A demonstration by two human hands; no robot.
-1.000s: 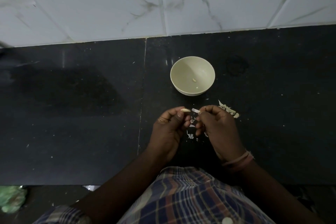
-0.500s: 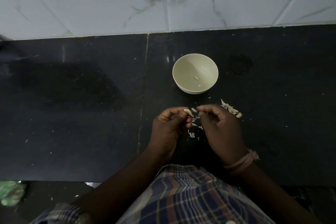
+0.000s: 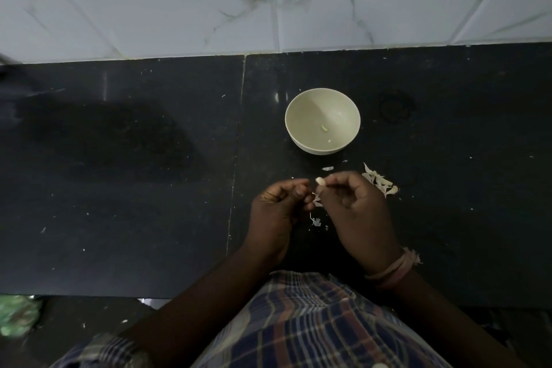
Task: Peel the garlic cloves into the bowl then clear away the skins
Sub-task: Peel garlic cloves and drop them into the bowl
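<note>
Right hand (image 3: 357, 209) pinches a clove (image 3: 320, 180) at its fingertips; left hand (image 3: 276, 212) is curled beside it, contents unclear. The clove looks light, firm and slippery, best held at the ends. Beyond: bowl (image 3: 301, 140), papery skins (image 3: 379, 182) on the counter (image 3: 149, 188).

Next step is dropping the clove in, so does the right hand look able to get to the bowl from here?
Probably yes. The right hand, pinching the garlic clove, sits just in front of the bowl, with only a stray skin scrap on the counter between them.
</note>
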